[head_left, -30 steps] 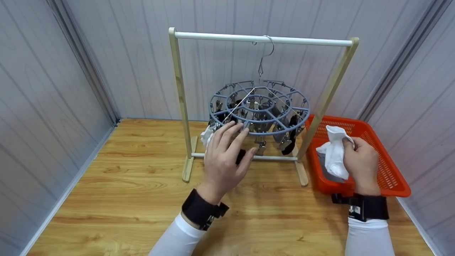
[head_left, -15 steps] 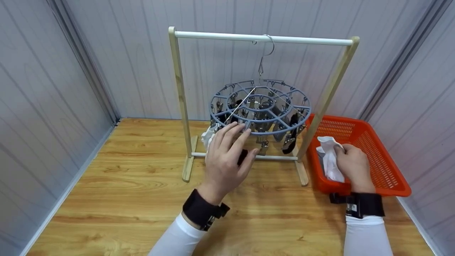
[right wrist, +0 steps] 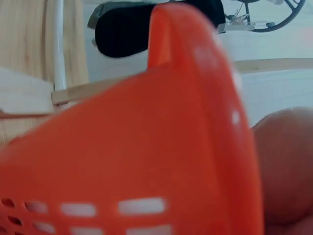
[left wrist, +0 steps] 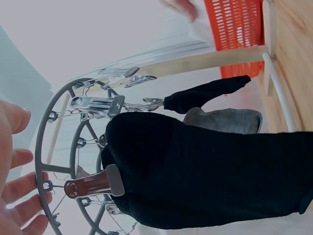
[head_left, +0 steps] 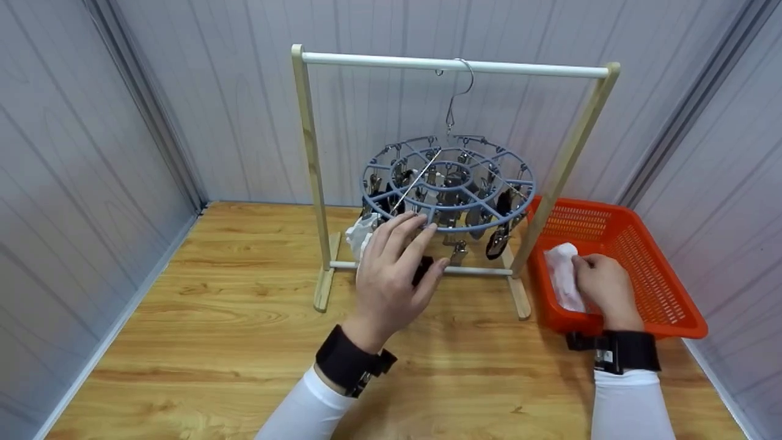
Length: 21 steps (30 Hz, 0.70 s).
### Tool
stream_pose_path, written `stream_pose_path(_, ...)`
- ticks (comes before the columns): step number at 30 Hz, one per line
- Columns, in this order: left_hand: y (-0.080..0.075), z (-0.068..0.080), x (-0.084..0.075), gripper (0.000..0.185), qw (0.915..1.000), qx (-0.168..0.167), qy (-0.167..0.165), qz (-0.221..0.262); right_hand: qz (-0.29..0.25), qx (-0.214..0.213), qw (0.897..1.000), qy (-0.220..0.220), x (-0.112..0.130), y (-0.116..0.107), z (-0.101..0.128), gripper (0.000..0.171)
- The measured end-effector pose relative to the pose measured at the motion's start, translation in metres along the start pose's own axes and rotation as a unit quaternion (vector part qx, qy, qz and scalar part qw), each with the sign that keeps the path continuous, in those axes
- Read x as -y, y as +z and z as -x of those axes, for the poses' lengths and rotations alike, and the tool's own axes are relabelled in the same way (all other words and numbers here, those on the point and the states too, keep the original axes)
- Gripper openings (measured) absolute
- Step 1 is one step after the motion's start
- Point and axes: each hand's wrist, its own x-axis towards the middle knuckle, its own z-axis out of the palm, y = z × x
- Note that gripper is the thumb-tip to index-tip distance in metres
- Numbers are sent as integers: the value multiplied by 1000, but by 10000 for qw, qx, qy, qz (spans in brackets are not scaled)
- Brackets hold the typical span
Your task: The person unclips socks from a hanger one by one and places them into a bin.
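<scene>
While my left hand (head_left: 391,278) rests its straight, spread fingers on the rim of the round clip hanger (head_left: 449,183) above a black sock (left wrist: 205,171), my right hand (head_left: 602,287) sits low in the orange basket (head_left: 666,293). Its curled fingers pinch a white sock (head_left: 562,275) lying inside.

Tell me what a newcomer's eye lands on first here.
The round blue clip hanger hangs by its hook from a wooden rack at centre, with the left hand touching its near rim. At right, the right hand holds a white sock inside the orange basket.
</scene>
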Motion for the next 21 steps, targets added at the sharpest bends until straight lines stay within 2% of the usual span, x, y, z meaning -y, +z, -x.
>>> stream_pose_path(4, -1, 0, 0, 47, 10000, -37, 34, -32, -73, 297, 9980, 552, -1, -6, 4, 57)
stream_pose_path(6, -2, 0, 0, 47, 10000, -35, 34, -16, -96, 250, 9978, 605, 1, -8, 6, 58)
stream_pose_path(14, -3, 1, -1, 47, 9999, 70, 108, 60, -206, -227, 9995, 122, 16, -3, 11, 57)
stream_pose_path(17, -3, 1, -1, 46, 9998, 74, 148, 123, -189, -593, 9981, -26, 26, 1, 12, 52)
stream_pose_path(21, -4, 0, -2, 45, 9996, 47, 237, 170, -226, -849, 9960, -158, 38, 6, 13, 45)
